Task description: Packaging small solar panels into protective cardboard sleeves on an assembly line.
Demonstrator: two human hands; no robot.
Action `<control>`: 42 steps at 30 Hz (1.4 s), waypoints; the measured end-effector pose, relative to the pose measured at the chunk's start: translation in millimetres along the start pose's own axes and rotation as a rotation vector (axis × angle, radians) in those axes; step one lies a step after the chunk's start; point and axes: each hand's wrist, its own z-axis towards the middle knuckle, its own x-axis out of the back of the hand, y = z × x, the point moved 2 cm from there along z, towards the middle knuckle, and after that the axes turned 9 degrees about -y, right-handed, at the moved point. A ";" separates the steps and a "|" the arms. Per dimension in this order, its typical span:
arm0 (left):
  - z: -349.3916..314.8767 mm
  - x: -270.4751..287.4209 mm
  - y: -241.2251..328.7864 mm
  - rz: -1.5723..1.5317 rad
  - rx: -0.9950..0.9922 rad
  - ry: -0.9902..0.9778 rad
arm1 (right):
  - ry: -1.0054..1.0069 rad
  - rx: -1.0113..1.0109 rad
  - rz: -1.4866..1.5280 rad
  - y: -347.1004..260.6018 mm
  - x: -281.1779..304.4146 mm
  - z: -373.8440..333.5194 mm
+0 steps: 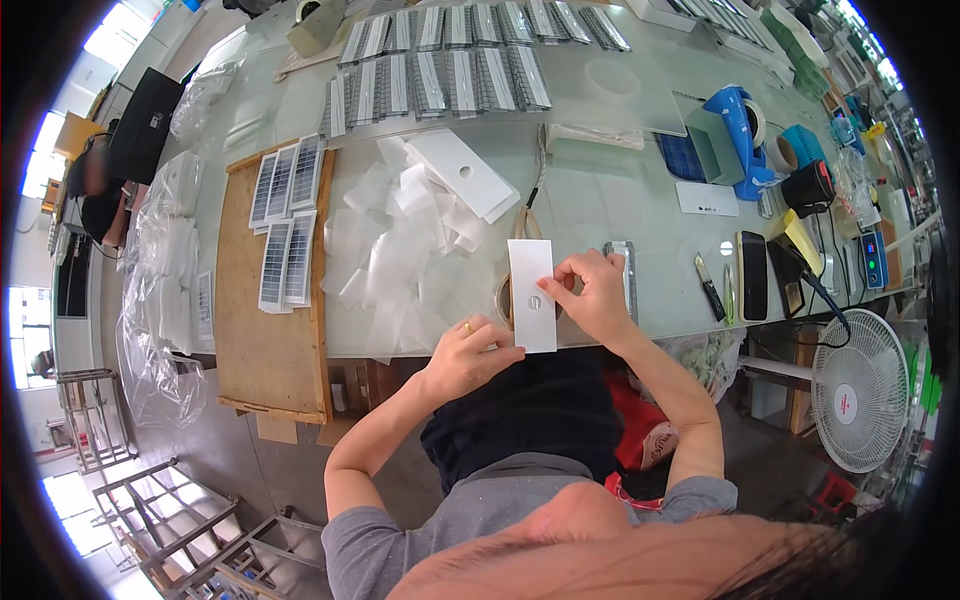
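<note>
The flat white piece (pixel 530 272), with a round spot near its middle, is right at the near edge of the bench (pixel 660 222), about halfway along. It stands up longways between two hands. The left hand (pixel 468 355) pinches its bottom left corner. The right hand (pixel 594 292) holds its right side, just above the round spot, with bent fingers.

I think it is light, and a bit stiff, like thick card or thin plastic. It looks smooth, so it might slip, and it could bend or crease if squeezed. The sides and corners look best for holding.

Behind it, a brown ring (pixel 503 302) peeks out. A thin grey strip (pixel 629 285) lies beside the right hand. Farther left is a messy heap of see-through white sheets (pixel 385 262), with more white cards (pixel 462 168) on top. A wooden tray (pixel 240 375) pokes past the near edge, toward the left end. Stripy grey pieces (pixel 430 88) sit in rows by the far edge. Toward the right end are a knife (pixel 711 290) and a blue tape holder (pixel 738 135).
</note>
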 end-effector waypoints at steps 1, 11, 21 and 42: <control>-0.4 0.2 -0.7 0.000 0.001 -0.001 | 0.022 0.018 -0.026 0.5 -0.9 0.3; -1.4 0.3 -2.2 0.030 -0.016 -0.032 | 0.040 0.036 -0.063 1.2 -2.5 1.7; 20.1 9.2 4.9 0.068 -0.029 -0.124 | 0.043 0.055 -0.137 -0.6 -2.3 1.4; 78.3 52.7 -34.0 -1.170 0.429 -0.168 | 0.100 0.190 -0.017 -63.9 66.5 28.0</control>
